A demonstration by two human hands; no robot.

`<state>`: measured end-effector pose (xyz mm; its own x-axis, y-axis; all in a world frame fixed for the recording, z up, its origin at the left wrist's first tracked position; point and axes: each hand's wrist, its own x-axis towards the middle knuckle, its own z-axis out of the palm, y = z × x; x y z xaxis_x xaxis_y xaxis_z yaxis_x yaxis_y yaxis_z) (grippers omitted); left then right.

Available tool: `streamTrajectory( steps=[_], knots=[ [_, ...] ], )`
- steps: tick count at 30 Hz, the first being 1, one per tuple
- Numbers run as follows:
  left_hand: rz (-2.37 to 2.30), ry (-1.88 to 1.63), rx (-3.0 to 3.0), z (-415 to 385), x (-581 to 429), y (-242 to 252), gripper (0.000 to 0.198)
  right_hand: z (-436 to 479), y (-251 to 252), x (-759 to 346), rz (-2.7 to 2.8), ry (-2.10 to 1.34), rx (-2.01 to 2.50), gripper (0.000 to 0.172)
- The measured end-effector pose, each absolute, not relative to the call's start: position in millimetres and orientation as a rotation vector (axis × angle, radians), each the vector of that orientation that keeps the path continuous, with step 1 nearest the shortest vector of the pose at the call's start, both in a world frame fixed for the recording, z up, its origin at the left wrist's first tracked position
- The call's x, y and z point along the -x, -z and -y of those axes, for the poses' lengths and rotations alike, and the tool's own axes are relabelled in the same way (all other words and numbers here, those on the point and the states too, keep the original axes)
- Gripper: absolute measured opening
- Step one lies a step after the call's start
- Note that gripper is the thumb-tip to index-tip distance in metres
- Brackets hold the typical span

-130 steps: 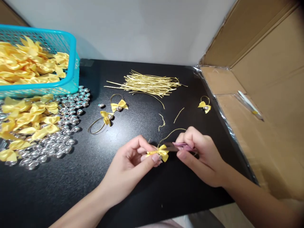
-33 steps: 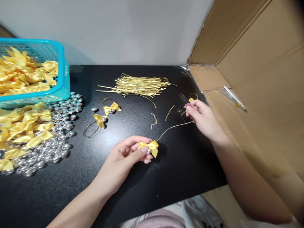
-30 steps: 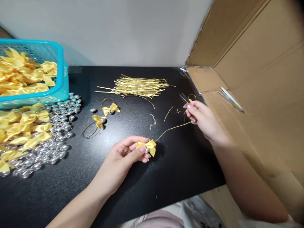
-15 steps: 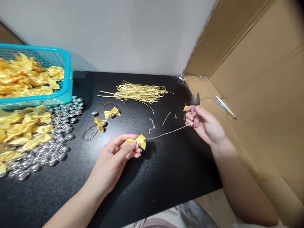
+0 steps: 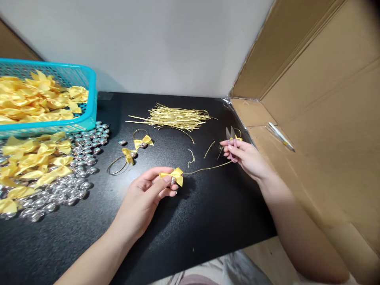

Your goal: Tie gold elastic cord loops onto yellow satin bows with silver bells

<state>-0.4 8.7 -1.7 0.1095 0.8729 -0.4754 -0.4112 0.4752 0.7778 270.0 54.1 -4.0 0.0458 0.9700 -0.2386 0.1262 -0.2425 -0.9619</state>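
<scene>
Between thumb and fingers, my left hand (image 5: 150,190) pinches a yellow ribbon bow (image 5: 177,176) with a small silver bead (image 5: 172,181) at its front. From the bow, a thin gold cord (image 5: 204,169) runs right to my right hand (image 5: 242,154). That hand is closed around pink-handled scissors (image 5: 230,133), their grey blades pointing up and slightly apart. Just behind the scissors lies another yellow bow (image 5: 239,139) with a cord loop, partly hidden. Two looped bows with beads, an upper bow (image 5: 143,141) and a lower bow (image 5: 129,156), rest left of centre.
A bundle of gold cords (image 5: 178,117) lies at the back of the black table (image 5: 190,229). On the left are a blue basket (image 5: 92,99) of bows, loose bows (image 5: 38,158) and many silver beads (image 5: 59,198). Cardboard (image 5: 311,99) walls the right side, with a white pen-like tool (image 5: 280,135) nearby.
My right hand has moved left and slightly down with the scissors, uncovering more of the bow behind it. My left hand stays nearly still. The view has shifted slightly left.
</scene>
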Motion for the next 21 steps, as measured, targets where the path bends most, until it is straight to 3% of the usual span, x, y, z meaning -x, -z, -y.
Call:
streamTrajectory(
  steps=[4,7,12,21],
  knots=[
    [-1.093,-1.012,-0.530,-7.2,1.0,0.7,0.030,-53.8,4.3,-268.9,1.336,-1.218,1.520,0.029],
    [-1.091,-1.019,-0.534,-6.6,1.0,-0.1,0.030,-53.4,7.4,-268.0,1.671,-0.856,1.498,0.021],
    [-1.080,-1.020,-0.544,-7.6,-0.6,-0.8,0.031,-53.4,23.8,-262.7,2.031,-0.299,1.456,0.034],
    [-1.077,-1.013,-0.549,-6.3,-0.1,-1.1,0.031,-52.4,43.7,-253.9,2.103,-0.246,1.452,0.040]
  ],
)
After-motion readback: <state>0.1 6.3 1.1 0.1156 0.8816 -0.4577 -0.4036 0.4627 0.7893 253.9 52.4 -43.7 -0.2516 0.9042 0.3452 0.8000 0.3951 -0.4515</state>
